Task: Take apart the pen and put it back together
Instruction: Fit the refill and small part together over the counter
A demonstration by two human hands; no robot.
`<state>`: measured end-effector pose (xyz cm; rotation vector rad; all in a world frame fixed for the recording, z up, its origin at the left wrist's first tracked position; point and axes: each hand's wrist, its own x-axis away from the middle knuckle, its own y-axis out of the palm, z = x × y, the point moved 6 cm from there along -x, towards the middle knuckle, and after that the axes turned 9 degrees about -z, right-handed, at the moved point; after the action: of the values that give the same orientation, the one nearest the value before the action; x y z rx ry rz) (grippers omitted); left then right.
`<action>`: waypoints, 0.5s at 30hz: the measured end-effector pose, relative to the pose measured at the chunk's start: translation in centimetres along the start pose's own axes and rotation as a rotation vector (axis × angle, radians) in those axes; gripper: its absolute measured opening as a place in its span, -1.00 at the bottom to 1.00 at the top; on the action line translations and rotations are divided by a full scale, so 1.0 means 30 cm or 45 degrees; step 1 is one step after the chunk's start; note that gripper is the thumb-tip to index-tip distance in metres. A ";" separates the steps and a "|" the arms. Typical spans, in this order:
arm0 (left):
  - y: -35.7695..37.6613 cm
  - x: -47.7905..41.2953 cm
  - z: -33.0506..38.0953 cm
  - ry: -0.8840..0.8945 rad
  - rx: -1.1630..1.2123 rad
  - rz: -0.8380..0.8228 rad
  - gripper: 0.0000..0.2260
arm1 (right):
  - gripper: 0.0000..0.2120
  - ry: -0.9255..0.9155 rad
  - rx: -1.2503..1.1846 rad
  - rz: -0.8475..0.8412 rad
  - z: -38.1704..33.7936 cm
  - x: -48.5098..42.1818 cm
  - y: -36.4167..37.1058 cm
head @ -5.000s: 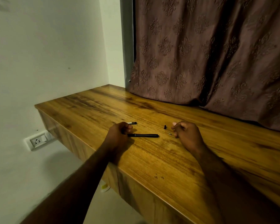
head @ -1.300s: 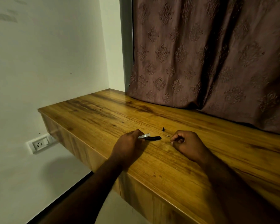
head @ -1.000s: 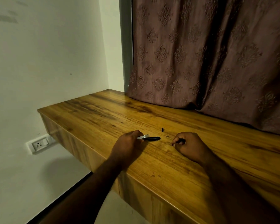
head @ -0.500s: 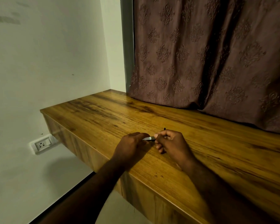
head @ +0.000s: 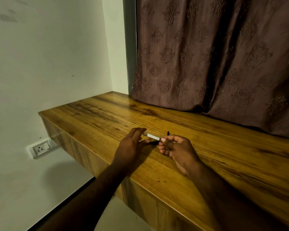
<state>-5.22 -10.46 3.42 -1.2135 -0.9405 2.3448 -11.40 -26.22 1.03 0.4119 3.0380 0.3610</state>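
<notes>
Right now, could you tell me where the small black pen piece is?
The small black pen piece lies on the wooden table, just beyond the right hand.

Two bare forearms are showing from the near edge, no sleeves, watch or rings covering them, ending in the left hand [head: 130, 145] and right hand [head: 177, 148], short trimmed nails catching light.

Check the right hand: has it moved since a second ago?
Yes. The right hand has shifted left along the wooden counter, away from its spot right of the small black piece, and now pinches the pale refill.
</notes>
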 end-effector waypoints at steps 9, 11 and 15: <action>-0.005 0.004 0.018 0.016 -0.002 -0.001 -0.64 | -0.91 0.048 -0.165 -0.066 -0.004 0.001 0.004; -0.006 0.004 0.017 0.039 -0.022 -0.003 -0.68 | -0.89 0.053 -0.144 -0.094 -0.002 0.003 0.010; -0.011 0.006 0.028 0.081 -0.019 0.006 -0.62 | -0.89 0.058 -0.128 -0.112 -0.003 0.006 0.012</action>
<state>-6.00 -10.46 3.87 -1.2893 -0.9362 2.2924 -11.48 -25.85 1.20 0.2670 3.0528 0.5219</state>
